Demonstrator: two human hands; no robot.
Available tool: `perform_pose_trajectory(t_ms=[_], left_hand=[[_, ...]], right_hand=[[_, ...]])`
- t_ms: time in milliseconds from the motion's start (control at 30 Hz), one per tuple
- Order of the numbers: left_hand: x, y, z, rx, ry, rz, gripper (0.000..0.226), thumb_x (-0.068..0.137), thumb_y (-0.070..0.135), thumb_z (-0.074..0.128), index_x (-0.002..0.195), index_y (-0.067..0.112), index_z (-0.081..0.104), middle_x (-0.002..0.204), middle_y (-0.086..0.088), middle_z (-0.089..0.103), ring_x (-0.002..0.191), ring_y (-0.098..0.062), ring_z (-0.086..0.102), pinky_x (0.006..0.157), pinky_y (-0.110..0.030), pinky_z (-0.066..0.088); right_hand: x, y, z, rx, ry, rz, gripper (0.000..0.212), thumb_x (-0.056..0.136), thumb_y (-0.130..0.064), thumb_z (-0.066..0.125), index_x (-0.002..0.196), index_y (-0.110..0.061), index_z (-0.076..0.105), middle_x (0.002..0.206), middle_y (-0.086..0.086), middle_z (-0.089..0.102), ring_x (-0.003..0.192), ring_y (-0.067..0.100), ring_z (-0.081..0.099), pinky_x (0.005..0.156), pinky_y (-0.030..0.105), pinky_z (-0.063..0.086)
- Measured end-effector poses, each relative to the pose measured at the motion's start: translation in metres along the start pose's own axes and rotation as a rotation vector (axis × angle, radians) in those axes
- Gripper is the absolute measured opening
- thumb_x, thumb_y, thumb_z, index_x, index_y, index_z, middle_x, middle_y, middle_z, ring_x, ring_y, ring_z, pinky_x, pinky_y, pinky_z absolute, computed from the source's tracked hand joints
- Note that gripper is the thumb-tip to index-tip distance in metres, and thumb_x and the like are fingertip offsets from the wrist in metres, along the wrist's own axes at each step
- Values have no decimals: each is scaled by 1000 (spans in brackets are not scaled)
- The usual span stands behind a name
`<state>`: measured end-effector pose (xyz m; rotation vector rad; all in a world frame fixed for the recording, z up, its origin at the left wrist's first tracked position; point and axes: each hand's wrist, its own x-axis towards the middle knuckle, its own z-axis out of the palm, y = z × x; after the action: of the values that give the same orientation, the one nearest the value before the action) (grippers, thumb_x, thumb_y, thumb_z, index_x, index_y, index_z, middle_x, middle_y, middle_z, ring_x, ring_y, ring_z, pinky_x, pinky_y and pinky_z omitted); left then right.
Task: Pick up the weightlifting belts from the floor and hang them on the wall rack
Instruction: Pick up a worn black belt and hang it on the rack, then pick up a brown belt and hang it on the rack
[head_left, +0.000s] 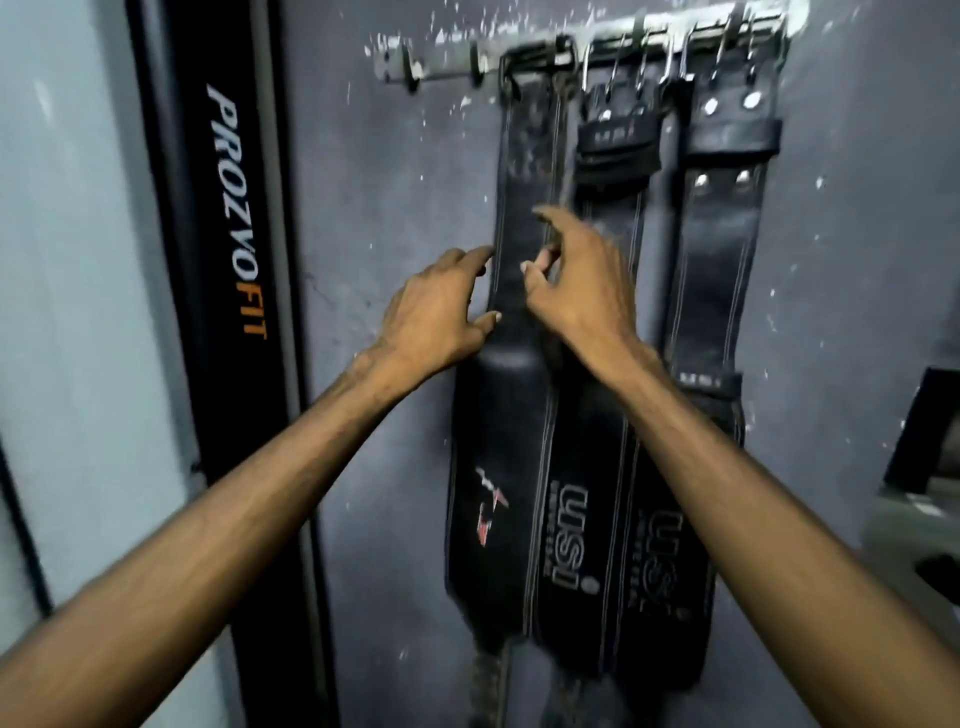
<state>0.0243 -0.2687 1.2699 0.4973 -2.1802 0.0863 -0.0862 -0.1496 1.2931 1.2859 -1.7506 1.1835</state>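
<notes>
While three belts hang off the rack (447, 70), your left hand (436, 312) and right hand (576, 280) sit open-fingered against the leftmost belt (519, 208), gripping nothing.

Rack (447, 70) left hooks free; belts (613, 467) crowd right (overlapping).

A gym: black leather weightlifting belts (524, 364) hang from a hooked wall rack (441, 67) on a scuffed grey wall, beside a PROZVOFIT-branded panel (234, 218)
</notes>
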Motion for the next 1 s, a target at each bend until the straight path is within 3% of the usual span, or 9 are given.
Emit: perform_pose_trajectory(t_ms=[133, 267, 433, 500, 600, 700, 800, 867, 1000], left_hand=[[-110, -13, 17, -132, -181, -26, 68, 80, 42, 66, 143, 27, 45, 129, 1, 61, 99, -20, 67, 86, -42, 57], [-229, -26, 51, -305, -373, -89, 58, 83, 37, 70, 137, 28, 52, 125, 4, 62, 92, -14, 65, 83, -37, 57], [-397, -30, 115, -445, -636, -347, 55, 82, 26, 75, 134, 19, 56, 122, 0, 66, 89, -20, 69, 81, -32, 56], [-467, -24, 143, -454, -755, -453, 56, 82, 26, 74, 134, 16, 56, 121, -3, 67, 91, -24, 70, 83, -25, 48], [-567, -14, 180, -413, -905, -611, 53, 82, 28, 70, 132, 18, 57, 114, -9, 72, 98, -33, 70, 82, -33, 50], [-682, -7, 225, -432, -1050, -759, 53, 81, 31, 71, 130, 16, 56, 109, -12, 73, 91, -36, 71, 76, -42, 57], [-811, 2, 277, -436, -1191, -823, 61, 79, 42, 65, 131, 12, 56, 108, -14, 73, 89, -37, 71, 74, -48, 59], [-882, 14, 300, -423, -1233, -838, 61, 78, 47, 58, 120, 3, 64, 105, -19, 73, 89, -40, 71, 74, -48, 58], [-1002, 34, 344, -403, -1287, -957, 50, 83, 21, 71, 131, 11, 60, 113, -7, 74, 94, -30, 72, 78, -36, 55]], right_hand=[[-106, 4, 19, -50, -172, 150, 43, 87, -21, 68, 129, -25, 65, 82, -15, 61, 93, 21, 70, 87, 38, 58], [-233, 18, 41, -73, -359, 302, 38, 84, -21, 67, 121, -26, 68, 77, -13, 61, 83, 25, 70, 77, 41, 59], [-416, 37, 57, -93, -682, 518, 31, 82, -14, 64, 111, -22, 72, 94, -1, 76, 91, 26, 71, 75, 39, 59], [-493, 45, 59, -81, -780, 620, 33, 81, -13, 64, 112, -24, 72, 93, -2, 76, 92, 25, 71, 77, 36, 58], [-602, 58, 63, -85, -932, 735, 33, 79, -12, 66, 109, -26, 73, 95, -4, 75, 92, 26, 71, 80, 33, 56], [-723, 71, 70, -60, -1089, 871, 29, 82, -15, 66, 109, -27, 72, 98, -4, 75, 93, 26, 70, 80, 37, 58], [-855, 84, 81, -70, -1172, 967, 25, 84, -20, 65, 106, -28, 71, 100, -4, 75, 95, 25, 71, 78, 38, 57], [-936, 88, 86, -88, -1219, 1037, 21, 85, -23, 63, 104, -29, 71, 101, -4, 76, 96, 24, 71, 77, 38, 58], [-1085, 89, 102, -96, -1306, 1092, 12, 86, -23, 63, 96, -24, 68, 102, -2, 73, 98, 27, 68, 74, 35, 54]])
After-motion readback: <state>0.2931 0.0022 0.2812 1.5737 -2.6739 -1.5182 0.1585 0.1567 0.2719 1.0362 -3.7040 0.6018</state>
